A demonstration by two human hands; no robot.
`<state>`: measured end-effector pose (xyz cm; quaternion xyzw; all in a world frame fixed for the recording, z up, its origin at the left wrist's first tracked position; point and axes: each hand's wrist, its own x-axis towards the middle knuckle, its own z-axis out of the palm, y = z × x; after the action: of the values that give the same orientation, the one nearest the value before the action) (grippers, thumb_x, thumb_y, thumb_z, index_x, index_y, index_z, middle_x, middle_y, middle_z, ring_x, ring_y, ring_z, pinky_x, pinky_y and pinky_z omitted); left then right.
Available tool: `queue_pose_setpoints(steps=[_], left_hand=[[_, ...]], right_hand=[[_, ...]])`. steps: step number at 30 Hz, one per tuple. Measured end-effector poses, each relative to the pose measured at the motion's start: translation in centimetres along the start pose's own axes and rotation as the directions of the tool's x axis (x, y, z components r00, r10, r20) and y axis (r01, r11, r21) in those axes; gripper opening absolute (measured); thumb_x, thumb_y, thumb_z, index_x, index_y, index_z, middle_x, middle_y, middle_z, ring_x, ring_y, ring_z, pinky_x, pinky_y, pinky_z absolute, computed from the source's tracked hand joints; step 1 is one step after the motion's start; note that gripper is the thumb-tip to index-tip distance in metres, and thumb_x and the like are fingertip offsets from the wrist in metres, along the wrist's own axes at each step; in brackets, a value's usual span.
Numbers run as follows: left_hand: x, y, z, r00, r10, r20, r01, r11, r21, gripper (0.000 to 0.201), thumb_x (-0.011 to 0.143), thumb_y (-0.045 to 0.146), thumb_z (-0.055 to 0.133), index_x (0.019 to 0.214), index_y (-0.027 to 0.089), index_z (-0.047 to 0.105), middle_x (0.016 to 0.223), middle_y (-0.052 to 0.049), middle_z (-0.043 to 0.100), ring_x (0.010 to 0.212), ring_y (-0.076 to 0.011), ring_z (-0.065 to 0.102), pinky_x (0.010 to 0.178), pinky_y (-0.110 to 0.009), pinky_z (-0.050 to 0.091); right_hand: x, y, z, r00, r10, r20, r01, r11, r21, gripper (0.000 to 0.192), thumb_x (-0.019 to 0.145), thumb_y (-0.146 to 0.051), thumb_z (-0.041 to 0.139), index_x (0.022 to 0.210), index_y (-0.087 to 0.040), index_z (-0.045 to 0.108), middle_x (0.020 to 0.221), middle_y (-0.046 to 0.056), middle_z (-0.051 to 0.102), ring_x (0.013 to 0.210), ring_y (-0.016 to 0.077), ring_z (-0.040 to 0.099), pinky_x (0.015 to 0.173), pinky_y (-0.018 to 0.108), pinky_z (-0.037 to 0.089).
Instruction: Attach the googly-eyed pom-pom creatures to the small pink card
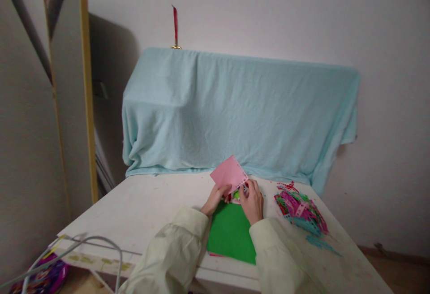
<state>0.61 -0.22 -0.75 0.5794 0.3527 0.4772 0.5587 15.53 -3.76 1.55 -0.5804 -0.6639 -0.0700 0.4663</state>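
Hands meet at the counter's middle, left hand and right hand fingers pinching a pink card above a green sheet; a firm, steady edge grip seems best.

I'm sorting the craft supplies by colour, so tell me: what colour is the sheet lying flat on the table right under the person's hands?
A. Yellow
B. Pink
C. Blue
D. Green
D: the sheet lying flat on the white table below the left hand and right hand is green; the pink paper is the one held up.
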Motion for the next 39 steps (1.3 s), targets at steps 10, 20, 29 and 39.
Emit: queue_pose_setpoints(steps=[10, 20, 29, 39], left_hand=[[0.01, 0.09, 0.12, 1.0, -0.007, -0.02, 0.008, 1.0, 0.03, 0.05, 0.079, 0.056, 0.048, 0.052, 0.015, 0.055, 0.045, -0.002, 0.05, 0.044, -0.0128, 0.047, 0.053, -0.026, 0.037], [0.05, -0.11, -0.09, 1.0, 0.024, 0.007, -0.024, 0.999, 0.033, 0.049, 0.081, 0.053, 0.047, 0.051, 0.014, 0.055, 0.045, -0.002, 0.051, 0.045, -0.0132, 0.048, 0.054, -0.026, 0.036], [0.11, 0.08, -0.11, 0.999, 0.035, -0.023, -0.033, 0.995, 0.094, 0.049, 0.079, 0.051, 0.05, 0.046, 0.016, 0.049, 0.04, 0.0, 0.045, 0.041, -0.0115, 0.043, 0.052, -0.026, 0.033], [0.18, -0.09, 0.02, 0.998, 0.027, -0.053, -0.022, 0.995, 0.096, 0.05, 0.078, 0.053, 0.051, 0.044, 0.016, 0.049, 0.04, -0.001, 0.045, 0.04, -0.0112, 0.043, 0.051, -0.025, 0.034]], right_hand=[[-0.02, 0.12, 0.16, 1.0, -0.001, -0.02, 0.001, 1.0, -0.001, 0.025, 0.089, -0.029, 0.041, 0.107, -0.017, 0.053, 0.098, 0.01, 0.057, 0.082, 0.0205, 0.056, 0.068, 0.029, 0.043], [-0.01, 0.35, 0.28, 0.999, 0.036, -0.03, -0.035, 0.999, 0.029, 0.023, 0.09, -0.028, 0.039, 0.106, -0.017, 0.052, 0.095, 0.009, 0.058, 0.083, 0.0204, 0.056, 0.071, 0.029, 0.042], [0.0, 0.1, -0.18, 0.999, 0.041, -0.021, -0.04, 0.998, 0.041, 0.021, 0.093, -0.029, 0.034, 0.096, -0.019, 0.052, 0.089, 0.008, 0.058, 0.078, 0.0188, 0.056, 0.066, 0.027, 0.041], [-0.01, 0.32, 0.02, 0.997, 0.067, -0.047, -0.065, 0.997, 0.031, 0.021, 0.093, -0.032, 0.035, 0.095, -0.019, 0.051, 0.091, 0.008, 0.059, 0.078, 0.0187, 0.056, 0.065, 0.027, 0.04]])
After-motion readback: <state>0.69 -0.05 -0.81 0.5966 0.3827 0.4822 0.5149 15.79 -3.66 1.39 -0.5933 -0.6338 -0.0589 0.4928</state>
